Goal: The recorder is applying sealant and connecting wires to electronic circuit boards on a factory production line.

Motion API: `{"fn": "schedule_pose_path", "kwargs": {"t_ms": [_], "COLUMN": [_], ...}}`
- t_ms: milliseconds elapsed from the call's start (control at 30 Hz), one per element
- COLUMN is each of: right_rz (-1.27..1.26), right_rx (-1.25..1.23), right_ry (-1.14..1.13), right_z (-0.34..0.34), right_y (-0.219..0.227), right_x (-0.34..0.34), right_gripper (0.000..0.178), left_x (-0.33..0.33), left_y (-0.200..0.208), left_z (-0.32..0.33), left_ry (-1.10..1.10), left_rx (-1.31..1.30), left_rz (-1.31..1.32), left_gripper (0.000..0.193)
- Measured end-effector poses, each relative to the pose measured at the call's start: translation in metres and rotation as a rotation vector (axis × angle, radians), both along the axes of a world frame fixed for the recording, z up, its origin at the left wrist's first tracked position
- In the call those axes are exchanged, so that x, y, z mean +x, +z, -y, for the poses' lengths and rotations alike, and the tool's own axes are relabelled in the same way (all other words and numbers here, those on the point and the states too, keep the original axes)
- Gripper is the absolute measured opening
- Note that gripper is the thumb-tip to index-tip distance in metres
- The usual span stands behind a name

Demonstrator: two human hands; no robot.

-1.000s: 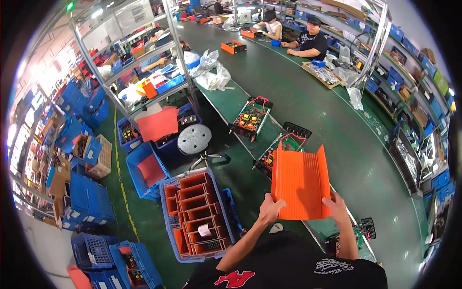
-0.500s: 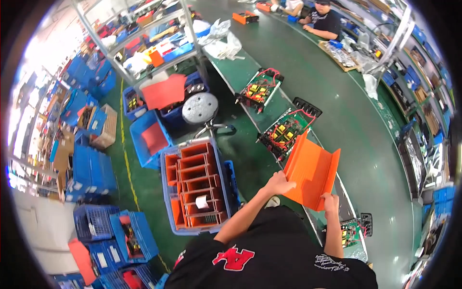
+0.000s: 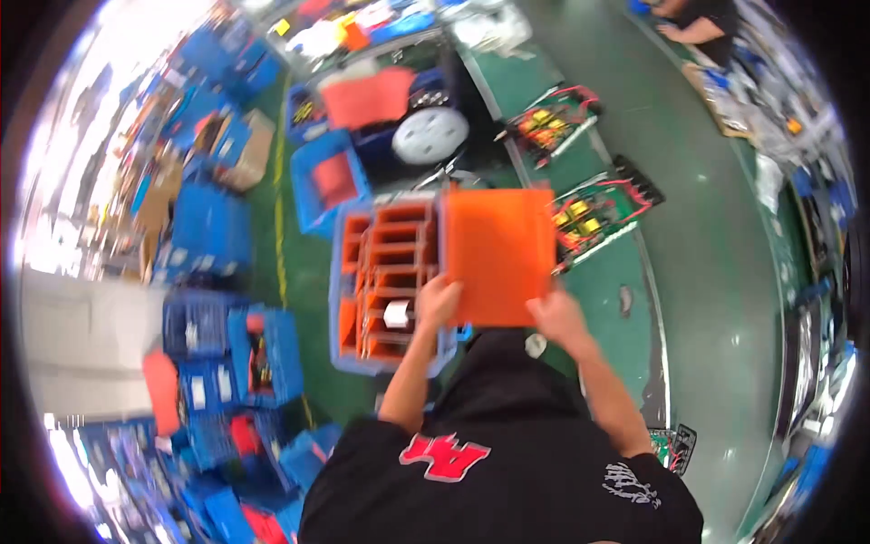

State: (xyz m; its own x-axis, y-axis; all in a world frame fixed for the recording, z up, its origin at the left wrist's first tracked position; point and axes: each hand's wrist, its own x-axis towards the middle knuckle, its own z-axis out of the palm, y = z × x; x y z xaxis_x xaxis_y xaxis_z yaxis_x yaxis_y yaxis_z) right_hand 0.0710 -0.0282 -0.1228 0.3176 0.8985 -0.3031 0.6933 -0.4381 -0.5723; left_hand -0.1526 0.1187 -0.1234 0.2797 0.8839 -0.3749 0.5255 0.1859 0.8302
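An orange metal cover, a folded sheet panel, is held up in front of me between both hands. My left hand is closed on its lower left edge, and my right hand grips the lower right corner. The cover hides the right edge of a blue crate holding several orange panels with dividers and a white paper piece. Just right of the cover, a green circuit board with yellow parts and red wires lies on the bench; the cover overlaps its left end.
A second wired circuit board sits farther up the green workbench. Beyond the crate stand a round stool and a blue bin with a red sheet. Blue boxes are stacked left. Another person's arm shows far right.
Both hands have carried the orange cover leftward from the bench to beside the crate, and it now faces me more squarely. The view has turned and shifted too.
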Motion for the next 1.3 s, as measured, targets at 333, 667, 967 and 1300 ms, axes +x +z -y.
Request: {"fn": "schedule_pose_path", "kwargs": {"t_ms": [333,667,967,1300], "right_rz": [-0.295,-0.055,-0.068,0.031], "right_rx": [-0.004,-0.009,-0.09,-0.161], "right_ry": [-0.165,-0.671,-0.753,-0.716], "right_z": [-0.005,0.082,0.091,0.102], "right_y": [0.018,0.006,0.018,0.009], "right_x": [-0.013,0.011,0.012,0.002], "right_gripper": [0.043,0.038,0.04,0.042], "left_x": [-0.22,-0.251,-0.243,-0.237], "left_y": [-0.153,-0.192,-0.193,-0.171], "left_z": [-0.048,-0.071,-0.084,-0.066], "left_ry": [0.477,0.583,0.553,0.421], "left_rx": [0.162,-0.069,-0.17,-0.151], "left_rz": [0.076,0.07,-0.051,0.112], "left_gripper": [0.015,0.032,0.04,0.044]}}
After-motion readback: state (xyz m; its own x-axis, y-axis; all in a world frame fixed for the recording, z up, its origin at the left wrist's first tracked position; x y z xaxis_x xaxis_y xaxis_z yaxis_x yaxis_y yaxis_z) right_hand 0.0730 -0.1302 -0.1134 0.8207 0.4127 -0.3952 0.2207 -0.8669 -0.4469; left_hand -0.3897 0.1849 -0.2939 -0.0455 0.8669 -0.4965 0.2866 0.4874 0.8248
